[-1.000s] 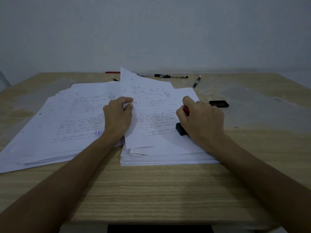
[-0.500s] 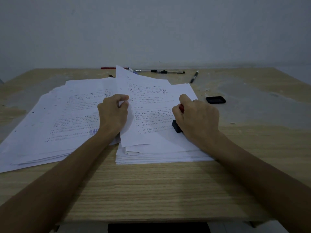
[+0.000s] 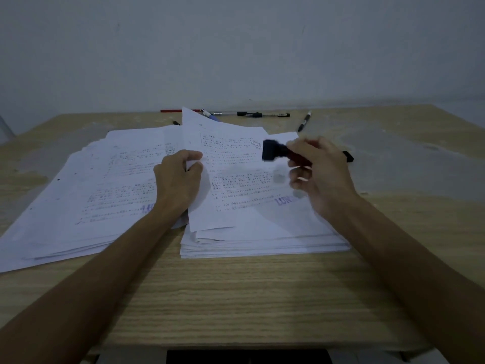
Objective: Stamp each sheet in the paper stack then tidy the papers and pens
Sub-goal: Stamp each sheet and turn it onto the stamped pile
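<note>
Blurring, the right hand [image 3: 319, 172] grips the stamp [image 3: 278, 153]; the left hand [image 3: 178, 179] pinches a sheet [image 3: 231, 179].

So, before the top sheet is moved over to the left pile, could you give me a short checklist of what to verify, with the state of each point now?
1. Stamp mark on the top sheet: ok, a purple mark shows near its lower right corner.
2. Stamp clear of the paper: ok, the right hand holds it lifted above the sheet.
3. Left hand holds the sheet: ok, it pinches the left edge.
4. Only one sheet pinched: cannot tell.
5. Ink dry: cannot tell.
6. Left pile ready to receive it: ok, its top is free, though its edges are fanned out.
</note>
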